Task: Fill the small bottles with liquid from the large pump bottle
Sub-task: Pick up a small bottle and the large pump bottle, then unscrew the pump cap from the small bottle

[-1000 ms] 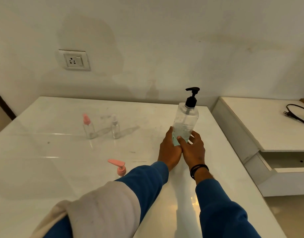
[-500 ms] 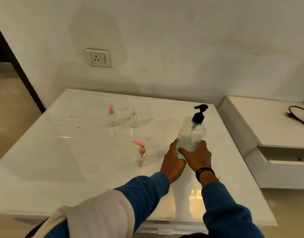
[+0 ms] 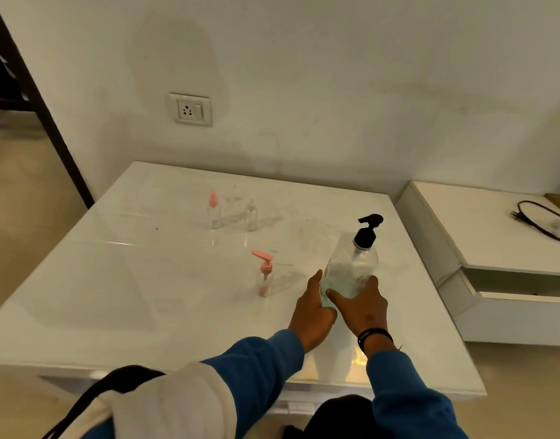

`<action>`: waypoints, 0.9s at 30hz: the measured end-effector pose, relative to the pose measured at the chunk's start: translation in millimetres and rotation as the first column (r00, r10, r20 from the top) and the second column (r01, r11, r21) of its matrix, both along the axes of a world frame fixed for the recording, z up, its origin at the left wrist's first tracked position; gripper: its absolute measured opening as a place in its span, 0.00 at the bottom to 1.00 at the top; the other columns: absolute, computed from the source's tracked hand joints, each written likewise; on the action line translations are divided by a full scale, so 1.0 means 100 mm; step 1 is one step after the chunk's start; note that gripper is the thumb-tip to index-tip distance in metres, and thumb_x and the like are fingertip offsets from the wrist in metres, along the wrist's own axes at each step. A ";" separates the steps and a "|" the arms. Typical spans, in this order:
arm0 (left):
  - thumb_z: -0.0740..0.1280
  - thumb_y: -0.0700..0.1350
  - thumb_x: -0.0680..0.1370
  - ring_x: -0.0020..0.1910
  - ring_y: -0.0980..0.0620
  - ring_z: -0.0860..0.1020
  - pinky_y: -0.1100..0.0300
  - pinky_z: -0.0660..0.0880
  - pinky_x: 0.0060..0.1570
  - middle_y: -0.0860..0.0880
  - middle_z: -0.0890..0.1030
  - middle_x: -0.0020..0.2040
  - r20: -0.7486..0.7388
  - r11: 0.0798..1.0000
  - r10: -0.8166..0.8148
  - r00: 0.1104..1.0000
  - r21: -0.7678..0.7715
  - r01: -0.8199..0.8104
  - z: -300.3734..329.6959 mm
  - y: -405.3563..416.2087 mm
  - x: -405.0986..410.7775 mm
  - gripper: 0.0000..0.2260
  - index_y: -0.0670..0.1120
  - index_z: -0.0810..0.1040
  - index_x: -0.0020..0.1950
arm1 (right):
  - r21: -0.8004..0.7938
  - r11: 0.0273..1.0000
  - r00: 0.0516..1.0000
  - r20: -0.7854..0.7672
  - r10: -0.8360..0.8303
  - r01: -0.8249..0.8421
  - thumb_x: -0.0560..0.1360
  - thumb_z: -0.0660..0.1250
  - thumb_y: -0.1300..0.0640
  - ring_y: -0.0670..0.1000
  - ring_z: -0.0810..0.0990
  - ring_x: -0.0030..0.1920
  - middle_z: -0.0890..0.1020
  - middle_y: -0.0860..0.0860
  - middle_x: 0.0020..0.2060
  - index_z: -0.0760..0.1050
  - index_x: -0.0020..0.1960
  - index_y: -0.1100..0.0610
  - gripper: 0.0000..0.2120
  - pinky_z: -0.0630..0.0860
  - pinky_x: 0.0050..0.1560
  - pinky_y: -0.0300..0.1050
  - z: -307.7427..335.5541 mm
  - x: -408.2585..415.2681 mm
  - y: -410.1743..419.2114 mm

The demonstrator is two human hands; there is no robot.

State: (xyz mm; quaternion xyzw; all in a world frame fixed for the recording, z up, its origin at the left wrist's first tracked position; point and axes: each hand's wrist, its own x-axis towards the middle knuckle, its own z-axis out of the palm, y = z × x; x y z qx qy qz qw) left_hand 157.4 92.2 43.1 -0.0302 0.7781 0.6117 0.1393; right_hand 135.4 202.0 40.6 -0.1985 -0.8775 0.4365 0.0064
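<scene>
Together, the left hand and right hand grip the large pump bottle's lower part, fingers curled round its near base on the table.

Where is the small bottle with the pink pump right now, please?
In the head view, the small pink-pump bottle stands upright on the white table, just left of the left hand and large pump bottle.

large pump bottle now tilted right, both hands unmoved
</scene>
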 end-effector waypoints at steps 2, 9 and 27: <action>0.64 0.39 0.83 0.74 0.45 0.70 0.58 0.70 0.66 0.49 0.68 0.76 0.055 0.997 0.077 0.996 0.004 -0.077 0.02 -0.08 -0.01 0.27 0.52 0.59 0.80 | -0.018 1.000 1.000 0.005 0.003 -0.003 0.69 0.78 0.48 0.60 0.77 0.61 0.77 0.56 0.62 0.67 0.68 0.57 0.34 0.76 0.58 0.51 -0.02 0.01 0.01; 0.66 0.39 0.81 0.44 0.46 0.81 0.55 0.80 0.46 0.44 0.84 0.46 0.363 0.835 0.393 0.844 0.244 -0.494 0.26 -0.77 0.14 0.04 0.44 0.80 0.48 | -0.063 0.998 0.999 0.021 0.024 -0.022 0.70 0.78 0.50 0.60 0.76 0.62 0.77 0.57 0.63 0.67 0.68 0.58 0.33 0.74 0.57 0.50 0.01 0.01 0.01; 0.82 0.46 0.68 0.59 0.48 0.78 0.56 0.76 0.56 0.49 0.79 0.60 -0.020 0.918 0.316 0.949 -0.247 -0.311 -0.06 -1.13 -0.27 0.27 0.47 0.75 0.62 | 0.169 0.948 0.937 -0.183 0.298 -0.268 0.75 0.71 0.46 0.47 0.80 0.51 0.81 0.46 0.50 0.78 0.59 0.52 0.15 0.78 0.52 0.42 0.33 -0.06 -1.13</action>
